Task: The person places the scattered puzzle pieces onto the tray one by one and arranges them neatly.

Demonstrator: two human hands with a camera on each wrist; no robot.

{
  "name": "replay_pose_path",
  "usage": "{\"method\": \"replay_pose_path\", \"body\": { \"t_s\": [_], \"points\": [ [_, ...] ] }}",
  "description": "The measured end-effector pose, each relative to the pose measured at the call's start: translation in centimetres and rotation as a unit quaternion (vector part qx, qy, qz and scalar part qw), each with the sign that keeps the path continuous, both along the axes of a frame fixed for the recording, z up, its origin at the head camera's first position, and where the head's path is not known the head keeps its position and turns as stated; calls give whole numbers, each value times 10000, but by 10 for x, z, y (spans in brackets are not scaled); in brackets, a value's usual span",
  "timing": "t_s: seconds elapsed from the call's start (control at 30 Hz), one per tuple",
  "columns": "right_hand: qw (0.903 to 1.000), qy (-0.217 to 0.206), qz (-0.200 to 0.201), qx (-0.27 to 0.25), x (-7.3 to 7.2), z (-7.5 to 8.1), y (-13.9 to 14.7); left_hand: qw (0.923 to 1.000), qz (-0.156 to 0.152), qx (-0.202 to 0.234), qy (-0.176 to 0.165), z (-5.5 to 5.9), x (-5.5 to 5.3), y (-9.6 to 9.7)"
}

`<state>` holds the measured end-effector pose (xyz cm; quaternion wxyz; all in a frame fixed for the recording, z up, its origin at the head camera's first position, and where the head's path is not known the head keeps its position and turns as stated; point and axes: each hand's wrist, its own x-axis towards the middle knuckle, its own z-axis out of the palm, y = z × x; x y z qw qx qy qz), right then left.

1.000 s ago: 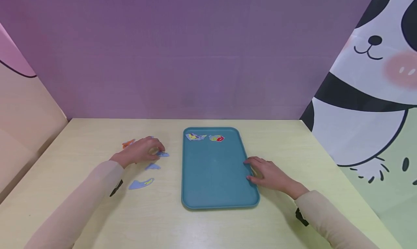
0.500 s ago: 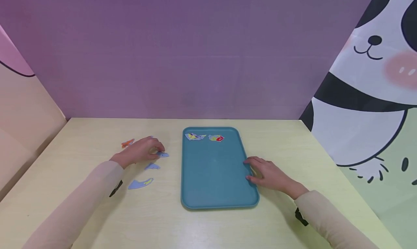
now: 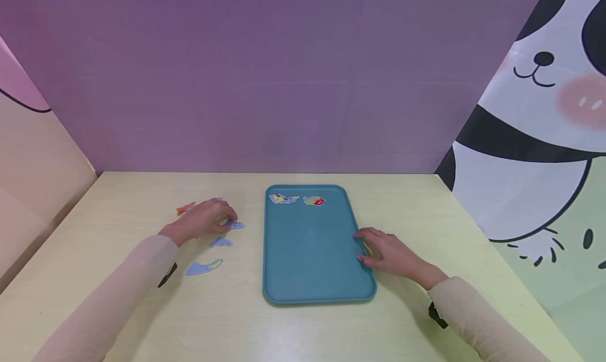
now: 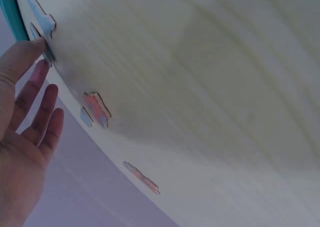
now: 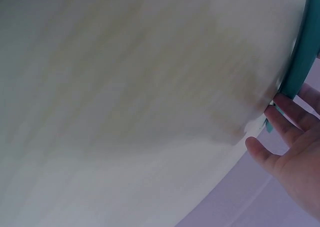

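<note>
My left hand (image 3: pixel 201 220) pinches a blue puzzle piece (image 3: pixel 236 225) between thumb and index finger, low over the table left of the tray. In the left wrist view the same piece (image 4: pixel 48 54) sits at the fingertips, the other fingers spread loosely. Below that hand lie a small blue piece (image 3: pixel 221 242) and a curved blue piece with a yellow patch (image 3: pixel 204 267). My right hand (image 3: pixel 390 254) touches the right rim of a teal tray (image 3: pixel 312 267) with relaxed fingers. Two colourful pieces, one yellow and blue (image 3: pixel 284 199), one with red (image 3: pixel 314 200), lie along the tray's far end.
An orange piece (image 3: pixel 185 209) lies behind my left hand, partly covered. A slim reddish piece (image 4: pixel 142 177) shows in the left wrist view. The wooden table (image 3: pixel 322 333) meets a purple wall (image 3: pixel 284 88) at the back. A panda picture (image 3: pixel 544 114) covers the right side.
My left hand has shifted very slightly left with the blue puzzle piece. The right hand and the tray stay as they were.
</note>
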<state>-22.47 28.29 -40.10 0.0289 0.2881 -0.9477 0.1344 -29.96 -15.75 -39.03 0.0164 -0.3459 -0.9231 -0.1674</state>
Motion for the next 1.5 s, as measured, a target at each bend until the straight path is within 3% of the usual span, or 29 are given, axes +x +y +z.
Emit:
{"method": "replay_pose_path", "body": {
  "t_s": [0.17,0.57,1.13,1.5],
  "points": [
    [10000,53,28,13,0,0,0,9996,259,-33,-64,4,3,-2],
    [9999,90,64,12,-1,-1,1,9993,379,-15,22,12,5,1],
    [9999,123,63,-4,0,0,0,9985,18,153,526,19,0,22],
    [9999,115,64,6,-1,0,0,9984,-49,316,461,22,0,42]
  ]
}}
